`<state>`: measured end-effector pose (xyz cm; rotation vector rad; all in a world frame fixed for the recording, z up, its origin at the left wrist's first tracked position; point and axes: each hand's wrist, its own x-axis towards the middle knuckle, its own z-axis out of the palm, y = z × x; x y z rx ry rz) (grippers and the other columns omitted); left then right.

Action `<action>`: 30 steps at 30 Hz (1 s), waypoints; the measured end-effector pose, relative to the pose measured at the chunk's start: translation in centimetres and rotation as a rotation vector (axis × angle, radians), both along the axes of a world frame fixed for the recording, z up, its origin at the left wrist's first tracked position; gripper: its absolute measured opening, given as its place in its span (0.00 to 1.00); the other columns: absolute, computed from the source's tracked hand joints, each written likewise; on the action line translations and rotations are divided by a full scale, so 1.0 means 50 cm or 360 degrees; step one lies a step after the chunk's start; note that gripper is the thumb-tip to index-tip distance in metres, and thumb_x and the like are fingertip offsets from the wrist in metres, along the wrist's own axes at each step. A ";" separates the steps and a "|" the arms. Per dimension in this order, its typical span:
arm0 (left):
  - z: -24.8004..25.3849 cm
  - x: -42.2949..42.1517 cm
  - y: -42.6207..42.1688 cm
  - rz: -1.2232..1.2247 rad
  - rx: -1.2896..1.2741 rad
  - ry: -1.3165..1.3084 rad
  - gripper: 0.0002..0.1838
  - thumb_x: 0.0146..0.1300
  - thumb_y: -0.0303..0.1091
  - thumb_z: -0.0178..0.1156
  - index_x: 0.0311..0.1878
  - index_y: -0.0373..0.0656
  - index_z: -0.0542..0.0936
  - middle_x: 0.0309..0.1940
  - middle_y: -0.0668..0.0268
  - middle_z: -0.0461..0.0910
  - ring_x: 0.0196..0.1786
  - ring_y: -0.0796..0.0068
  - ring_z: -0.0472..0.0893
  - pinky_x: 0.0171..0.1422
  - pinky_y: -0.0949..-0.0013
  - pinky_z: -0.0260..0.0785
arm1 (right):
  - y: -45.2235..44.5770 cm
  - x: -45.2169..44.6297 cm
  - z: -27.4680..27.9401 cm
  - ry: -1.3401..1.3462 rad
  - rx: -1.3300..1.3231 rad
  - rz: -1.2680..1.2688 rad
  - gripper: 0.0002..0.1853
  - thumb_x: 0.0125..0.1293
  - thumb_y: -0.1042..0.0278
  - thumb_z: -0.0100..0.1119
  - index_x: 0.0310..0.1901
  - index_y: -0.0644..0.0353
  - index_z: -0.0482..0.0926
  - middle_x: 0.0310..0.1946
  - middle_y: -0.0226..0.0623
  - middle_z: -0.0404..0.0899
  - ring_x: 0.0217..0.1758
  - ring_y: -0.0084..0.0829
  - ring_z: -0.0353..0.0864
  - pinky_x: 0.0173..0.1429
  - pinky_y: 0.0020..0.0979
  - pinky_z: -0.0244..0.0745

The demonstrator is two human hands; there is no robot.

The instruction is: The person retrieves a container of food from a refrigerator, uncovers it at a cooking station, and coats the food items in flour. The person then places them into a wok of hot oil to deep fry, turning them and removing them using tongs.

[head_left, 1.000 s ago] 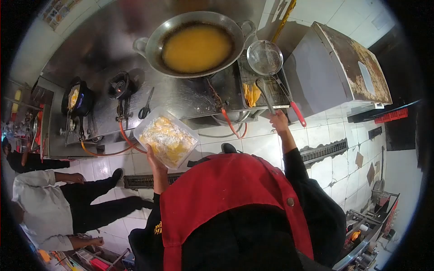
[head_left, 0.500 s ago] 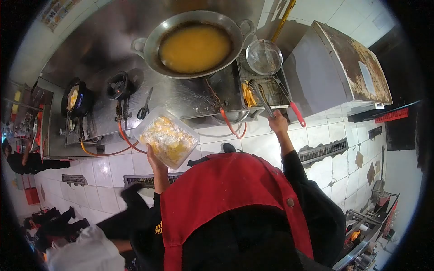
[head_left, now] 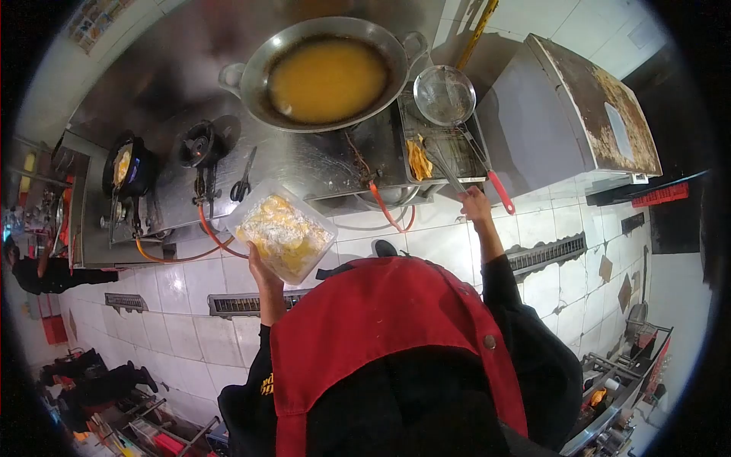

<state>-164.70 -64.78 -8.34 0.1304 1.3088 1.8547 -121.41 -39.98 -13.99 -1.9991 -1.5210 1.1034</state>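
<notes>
My left hand (head_left: 265, 276) grips the near-left side of a clear plastic container (head_left: 326, 257). Pale yellow pieces of food dusted with white flour (head_left: 278, 232) fill it. My right hand (head_left: 476, 206) is closed around the handle end of metal tongs (head_left: 448, 169), whose far end lies over a tray (head_left: 461, 164). Yellow-orange fried strips (head_left: 418, 158) rest at that tray's left side. Beyond both hands, a wide two-handled wok (head_left: 255, 99) holds cloudy golden oil (head_left: 331, 80).
A round strainer (head_left: 445, 95) with a red handle lies across the tray. Scissors (head_left: 242, 183), a burner (head_left: 202, 145) and a small black pan (head_left: 137, 171) are on the steel counter to the left. Orange gas hoses (head_left: 209, 228) hang in front. A rusty metal cabinet (head_left: 548, 114) stands right.
My right hand has moved slightly to the right and up with the tongs, whose far end is now less distinct. A passing person at the lower left has left the view. My left hand stays put.
</notes>
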 end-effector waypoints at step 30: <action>0.142 0.027 0.037 0.0239 0.0334 0.0227 0.25 0.65 0.50 0.49 0.54 0.38 0.67 0.45 0.62 0.73 0.46 0.71 0.75 0.48 0.68 0.69 | 0.077 -0.162 0.056 -0.1131 0.0835 0.0220 0.26 0.53 0.59 0.63 0.53 0.53 0.66 0.41 0.46 0.74 0.48 0.48 0.71 0.52 0.51 0.66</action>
